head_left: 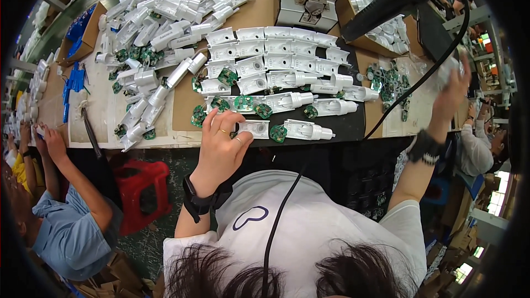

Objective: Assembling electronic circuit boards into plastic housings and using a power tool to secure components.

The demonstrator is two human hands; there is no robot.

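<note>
My left hand (222, 142) is at the table's front edge, its bent fingers closed over the left end of a white plastic half-shell (255, 128). A ring shows on a finger, and the fingers partly hide a green circuit board there. Right of it lies another green circuit board (278, 133) against a white housing (308, 130) with a round nozzle-like end. My right hand (456, 85) reaches out to the far right, beside a pale, shiny thing (448, 72). Blur hides what its fingers do.
Rows of white half-shells (279, 49) lie on a black mat. Behind them stands a grey metal fixture (309, 0). A heap of white housings (171, 11) fills the back left. A black handheld tool (381, 8) trails a cable. At left, a co-worker's hand (54, 142) works near the table.
</note>
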